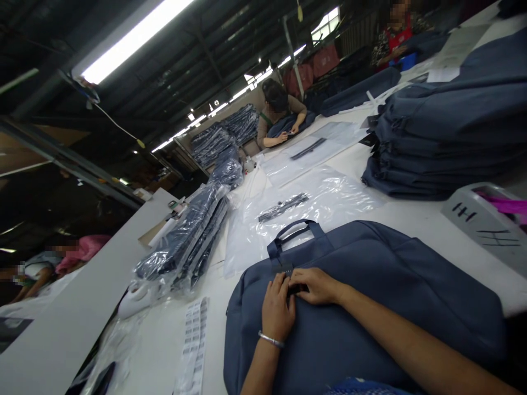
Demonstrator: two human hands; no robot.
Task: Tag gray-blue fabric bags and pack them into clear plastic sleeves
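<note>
A navy-blue bag [362,274] lies on the table right in front of me, its strap handle [296,230] standing up at the far edge. Just below the handle is a small black tag [284,268]. My left hand [279,307], with a silver bracelet at the wrist, has its fingers bent and closed at the tag. From the right comes my right hand [315,285], its fingers pinched together and meeting the left fingertips over the dark piece. Part of the tag is hidden under the fingers.
Clear plastic bags [280,219] lie flat beyond the bag. Wrapped bags [185,236] are stacked to the left, near a strip of printed labels [193,340]. Folded navy bags [448,137] pile up at right, beside a grey bin [486,225]. A co-worker [280,112] works across the table.
</note>
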